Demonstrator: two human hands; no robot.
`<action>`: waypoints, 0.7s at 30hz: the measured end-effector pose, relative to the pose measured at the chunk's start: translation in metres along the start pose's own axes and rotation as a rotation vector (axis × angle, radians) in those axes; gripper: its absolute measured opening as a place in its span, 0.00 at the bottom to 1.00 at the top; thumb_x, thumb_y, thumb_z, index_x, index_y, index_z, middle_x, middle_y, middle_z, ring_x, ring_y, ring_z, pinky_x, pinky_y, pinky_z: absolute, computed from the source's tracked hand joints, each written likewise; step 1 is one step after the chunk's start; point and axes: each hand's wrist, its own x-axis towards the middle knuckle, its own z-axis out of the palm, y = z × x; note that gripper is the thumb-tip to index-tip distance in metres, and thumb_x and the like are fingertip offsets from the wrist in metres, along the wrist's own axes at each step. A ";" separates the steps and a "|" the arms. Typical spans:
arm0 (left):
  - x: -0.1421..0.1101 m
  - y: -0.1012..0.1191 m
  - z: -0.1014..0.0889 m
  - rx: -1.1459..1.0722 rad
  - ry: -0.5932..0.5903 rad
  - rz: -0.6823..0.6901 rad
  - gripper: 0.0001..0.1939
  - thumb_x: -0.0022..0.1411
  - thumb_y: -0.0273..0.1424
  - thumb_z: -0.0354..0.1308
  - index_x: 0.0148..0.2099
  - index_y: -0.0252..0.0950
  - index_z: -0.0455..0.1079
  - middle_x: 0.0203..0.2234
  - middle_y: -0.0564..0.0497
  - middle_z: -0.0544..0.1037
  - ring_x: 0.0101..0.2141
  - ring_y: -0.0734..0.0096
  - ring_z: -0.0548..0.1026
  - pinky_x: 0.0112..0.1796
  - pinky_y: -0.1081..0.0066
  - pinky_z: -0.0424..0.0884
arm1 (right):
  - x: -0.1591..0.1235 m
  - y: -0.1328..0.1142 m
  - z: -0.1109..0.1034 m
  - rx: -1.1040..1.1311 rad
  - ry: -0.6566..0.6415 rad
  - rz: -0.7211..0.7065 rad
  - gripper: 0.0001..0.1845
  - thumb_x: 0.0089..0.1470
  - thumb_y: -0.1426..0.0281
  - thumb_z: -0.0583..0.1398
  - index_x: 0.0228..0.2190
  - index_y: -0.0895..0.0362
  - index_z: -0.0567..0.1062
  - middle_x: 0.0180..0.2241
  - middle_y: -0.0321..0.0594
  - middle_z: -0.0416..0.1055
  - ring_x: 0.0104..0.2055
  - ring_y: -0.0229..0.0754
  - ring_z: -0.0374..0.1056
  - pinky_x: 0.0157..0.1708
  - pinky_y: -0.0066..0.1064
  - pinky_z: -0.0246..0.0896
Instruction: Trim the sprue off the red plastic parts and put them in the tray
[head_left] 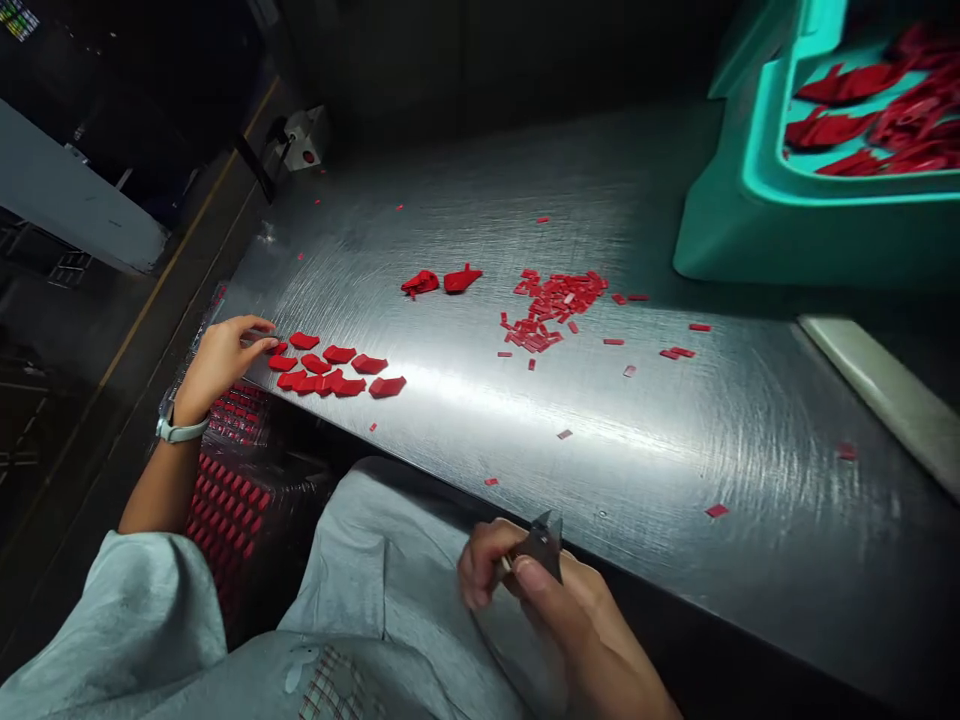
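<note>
Head view: steel table (457, 435) slants across most of the picture; turquoise bin (750, 238) at its far right, red parts inside; right hand (544, 592) at the near edge, fingers wrapped round a pair of nippers (543, 548); left hand (231, 355) at the table's left end, fingers half curled, thumb and fingertips at one small red piece (279, 349); cannot tell whether it is pinched or merely touched.

Handling: nippers probably the heaviest thing in hand, and stiff; best held low on the handles, clear of the cutting tips; red pieces (369, 365) grouped on the table by the near edge, just beside the left hand; likely very light, faces looking matt, so not very slippery; stiff or soft, cannot tell from here; some touch or overlap, so a careless push could shift neighbours; take each by its long sides, thumb against forefinger.

Pointing: nippers' tips aim up the view, away from the lap, long axis running back into the palm; red pieces lie longer than wide, long axes roughly left to right in view; rightmost one tilted, right end higher; smallest, red chips (562, 297), heaped mid-table at mixed angles.
</note>
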 end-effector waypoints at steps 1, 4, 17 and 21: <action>0.000 0.004 -0.001 0.002 0.021 0.030 0.14 0.66 0.35 0.63 0.50 0.34 0.80 0.46 0.42 0.86 0.45 0.55 0.83 0.49 0.61 0.75 | -0.001 0.003 0.001 0.035 0.017 -0.030 0.25 0.72 0.48 0.50 0.32 0.51 0.75 0.30 0.40 0.72 0.35 0.46 0.71 0.40 0.36 0.70; 0.007 0.027 0.002 -0.010 0.055 0.221 0.15 0.68 0.36 0.63 0.52 0.34 0.80 0.48 0.41 0.84 0.45 0.57 0.82 0.50 0.62 0.75 | -0.003 0.008 0.003 0.120 0.031 -0.034 0.24 0.72 0.48 0.49 0.37 0.49 0.75 0.42 0.44 0.77 0.50 0.52 0.74 0.55 0.44 0.71; 0.098 0.159 0.058 0.178 -0.289 0.535 0.14 0.71 0.28 0.59 0.55 0.32 0.80 0.46 0.40 0.85 0.49 0.54 0.81 0.54 0.57 0.72 | -0.021 0.010 0.015 0.297 0.141 0.015 0.29 0.64 0.38 0.55 0.47 0.44 0.81 0.49 0.42 0.74 0.61 0.55 0.69 0.64 0.46 0.64; 0.093 0.147 0.049 0.062 -0.212 0.583 0.12 0.65 0.24 0.61 0.49 0.32 0.82 0.40 0.43 0.85 0.44 0.58 0.83 0.51 0.58 0.75 | -0.020 0.004 0.012 0.263 0.097 0.026 0.29 0.66 0.38 0.53 0.48 0.43 0.81 0.49 0.40 0.75 0.59 0.53 0.69 0.64 0.43 0.61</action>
